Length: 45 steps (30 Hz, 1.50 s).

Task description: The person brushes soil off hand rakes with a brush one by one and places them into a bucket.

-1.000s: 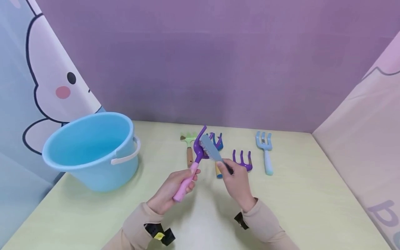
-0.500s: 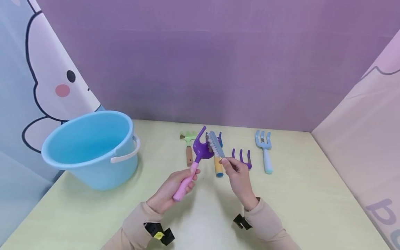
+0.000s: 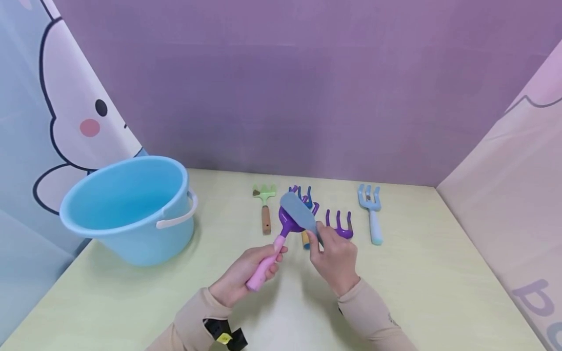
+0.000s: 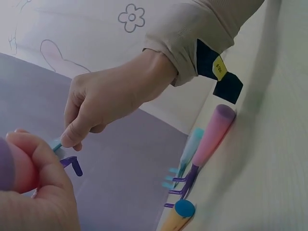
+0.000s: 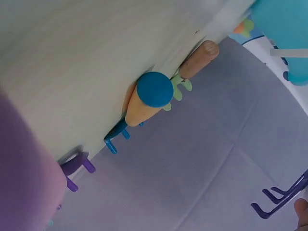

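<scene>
In the head view my left hand grips the pink handle of a purple hand rake, its head raised above the table. My right hand holds a blue-grey brush across the rake's head, back side up. The bristles and part of the head are hidden under the brush. Seen from the left wrist, my left hand curls round the handle, and my right hand pinches the brush beyond it. Purple tines show at the lower right of the right wrist view.
Behind the hands lie a green rake with a wooden handle, a blue rake with a yellow handle, another purple rake, and a light blue fork. A blue bucket stands at left. Purple cloth rises behind the table.
The brush has turned from edge-on to back side up and covers more of the rake's head. My left hand and the rake have shifted slightly right and down.
</scene>
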Tool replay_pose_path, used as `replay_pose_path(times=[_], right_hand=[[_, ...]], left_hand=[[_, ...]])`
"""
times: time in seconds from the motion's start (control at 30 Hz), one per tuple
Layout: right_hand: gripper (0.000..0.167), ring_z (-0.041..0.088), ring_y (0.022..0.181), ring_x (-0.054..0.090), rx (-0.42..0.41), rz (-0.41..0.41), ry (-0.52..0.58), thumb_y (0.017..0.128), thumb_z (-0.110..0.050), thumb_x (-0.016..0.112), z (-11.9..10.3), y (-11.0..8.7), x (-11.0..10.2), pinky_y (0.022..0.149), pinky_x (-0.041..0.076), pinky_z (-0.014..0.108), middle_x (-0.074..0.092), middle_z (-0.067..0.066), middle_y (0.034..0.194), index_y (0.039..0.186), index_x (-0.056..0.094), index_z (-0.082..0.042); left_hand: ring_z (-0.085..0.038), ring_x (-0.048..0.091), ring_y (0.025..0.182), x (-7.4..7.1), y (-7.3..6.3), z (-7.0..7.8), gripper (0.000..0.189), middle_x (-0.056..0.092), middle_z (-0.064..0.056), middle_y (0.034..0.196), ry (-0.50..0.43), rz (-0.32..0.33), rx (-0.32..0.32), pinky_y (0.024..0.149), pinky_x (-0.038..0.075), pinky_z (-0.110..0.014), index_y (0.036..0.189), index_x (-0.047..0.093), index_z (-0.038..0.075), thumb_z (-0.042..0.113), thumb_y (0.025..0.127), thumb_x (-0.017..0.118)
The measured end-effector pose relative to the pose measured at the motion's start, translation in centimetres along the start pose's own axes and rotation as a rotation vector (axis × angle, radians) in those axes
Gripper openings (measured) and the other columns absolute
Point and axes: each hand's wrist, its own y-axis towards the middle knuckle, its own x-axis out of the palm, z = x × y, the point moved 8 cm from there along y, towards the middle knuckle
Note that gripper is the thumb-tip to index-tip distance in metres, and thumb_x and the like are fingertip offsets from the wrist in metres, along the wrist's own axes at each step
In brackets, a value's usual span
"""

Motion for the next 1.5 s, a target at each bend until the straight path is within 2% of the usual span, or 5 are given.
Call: replay_pose_path(times=[0.4, 0.63, 0.8, 1.27, 1.5], right_hand=[[0.034, 0.005, 0.044, 0.039, 0.139, -0.077, 0.147, 0.092, -0.028, 0.052, 1.1, -0.2, 0.7, 0.039, 0.031, 0.014, 0.054, 0.002, 0.057, 0.085, 0.063, 0.003], [0.018, 0.009, 0.045, 0.048, 0.269, -0.069, 0.206, 0.080, -0.010, 0.067, 2.4, 0.0, 0.5, 0.042, 0.039, 0.020, 0.064, 0.011, 0.064, 0.088, 0.065, 0.006], [0.016, 0.008, 0.045, 0.046, 0.371, -0.072, 0.256, 0.081, -0.007, 0.066, 3.6, -0.1, 0.2, 0.042, 0.036, 0.018, 0.062, 0.010, 0.062, 0.091, 0.066, 0.006], [0.018, 0.007, 0.054, 0.050, 0.657, -0.181, 0.374, 0.089, -0.013, 0.059, 6.8, -1.6, -0.5, 0.048, 0.042, 0.021, 0.066, 0.013, 0.072, 0.097, 0.066, 0.002], [0.016, 0.004, 0.050, 0.045, 0.712, -0.210, 0.373, 0.088, -0.012, 0.060, 8.2, -2.3, -1.1, 0.045, 0.038, 0.019, 0.062, 0.009, 0.066, 0.097, 0.067, 0.000]], left_hand=[[-0.001, 0.049, 0.065, -0.5, 0.2, -0.2, 0.053, 0.055, 0.003, 0.086, 0.020, 0.011, 0.015, 0.057, 0.041, -0.011, 0.125, 0.044, -0.007, 0.032, 0.090, 0.054], [-0.002, 0.049, 0.065, -1.2, 0.3, -0.4, 0.052, 0.055, 0.002, 0.086, 0.053, 0.042, 0.025, 0.058, 0.042, -0.012, 0.123, 0.047, -0.006, 0.031, 0.088, 0.057], [-0.003, 0.050, 0.067, -2.2, 0.0, -0.2, 0.049, 0.057, 0.001, 0.087, 0.100, 0.088, 0.036, 0.059, 0.043, -0.014, 0.122, 0.049, -0.005, 0.029, 0.088, 0.056], [-0.011, 0.054, 0.060, -5.2, -1.8, 2.5, 0.028, 0.062, -0.005, 0.074, 0.424, 0.343, 0.190, 0.051, 0.045, -0.020, 0.110, 0.063, -0.002, 0.015, 0.088, 0.057], [-0.015, 0.054, 0.058, -6.4, -3.3, 4.1, 0.026, 0.062, -0.009, 0.069, 0.708, 0.474, 0.249, 0.045, 0.041, -0.024, 0.107, 0.067, 0.008, 0.019, 0.083, 0.066]])
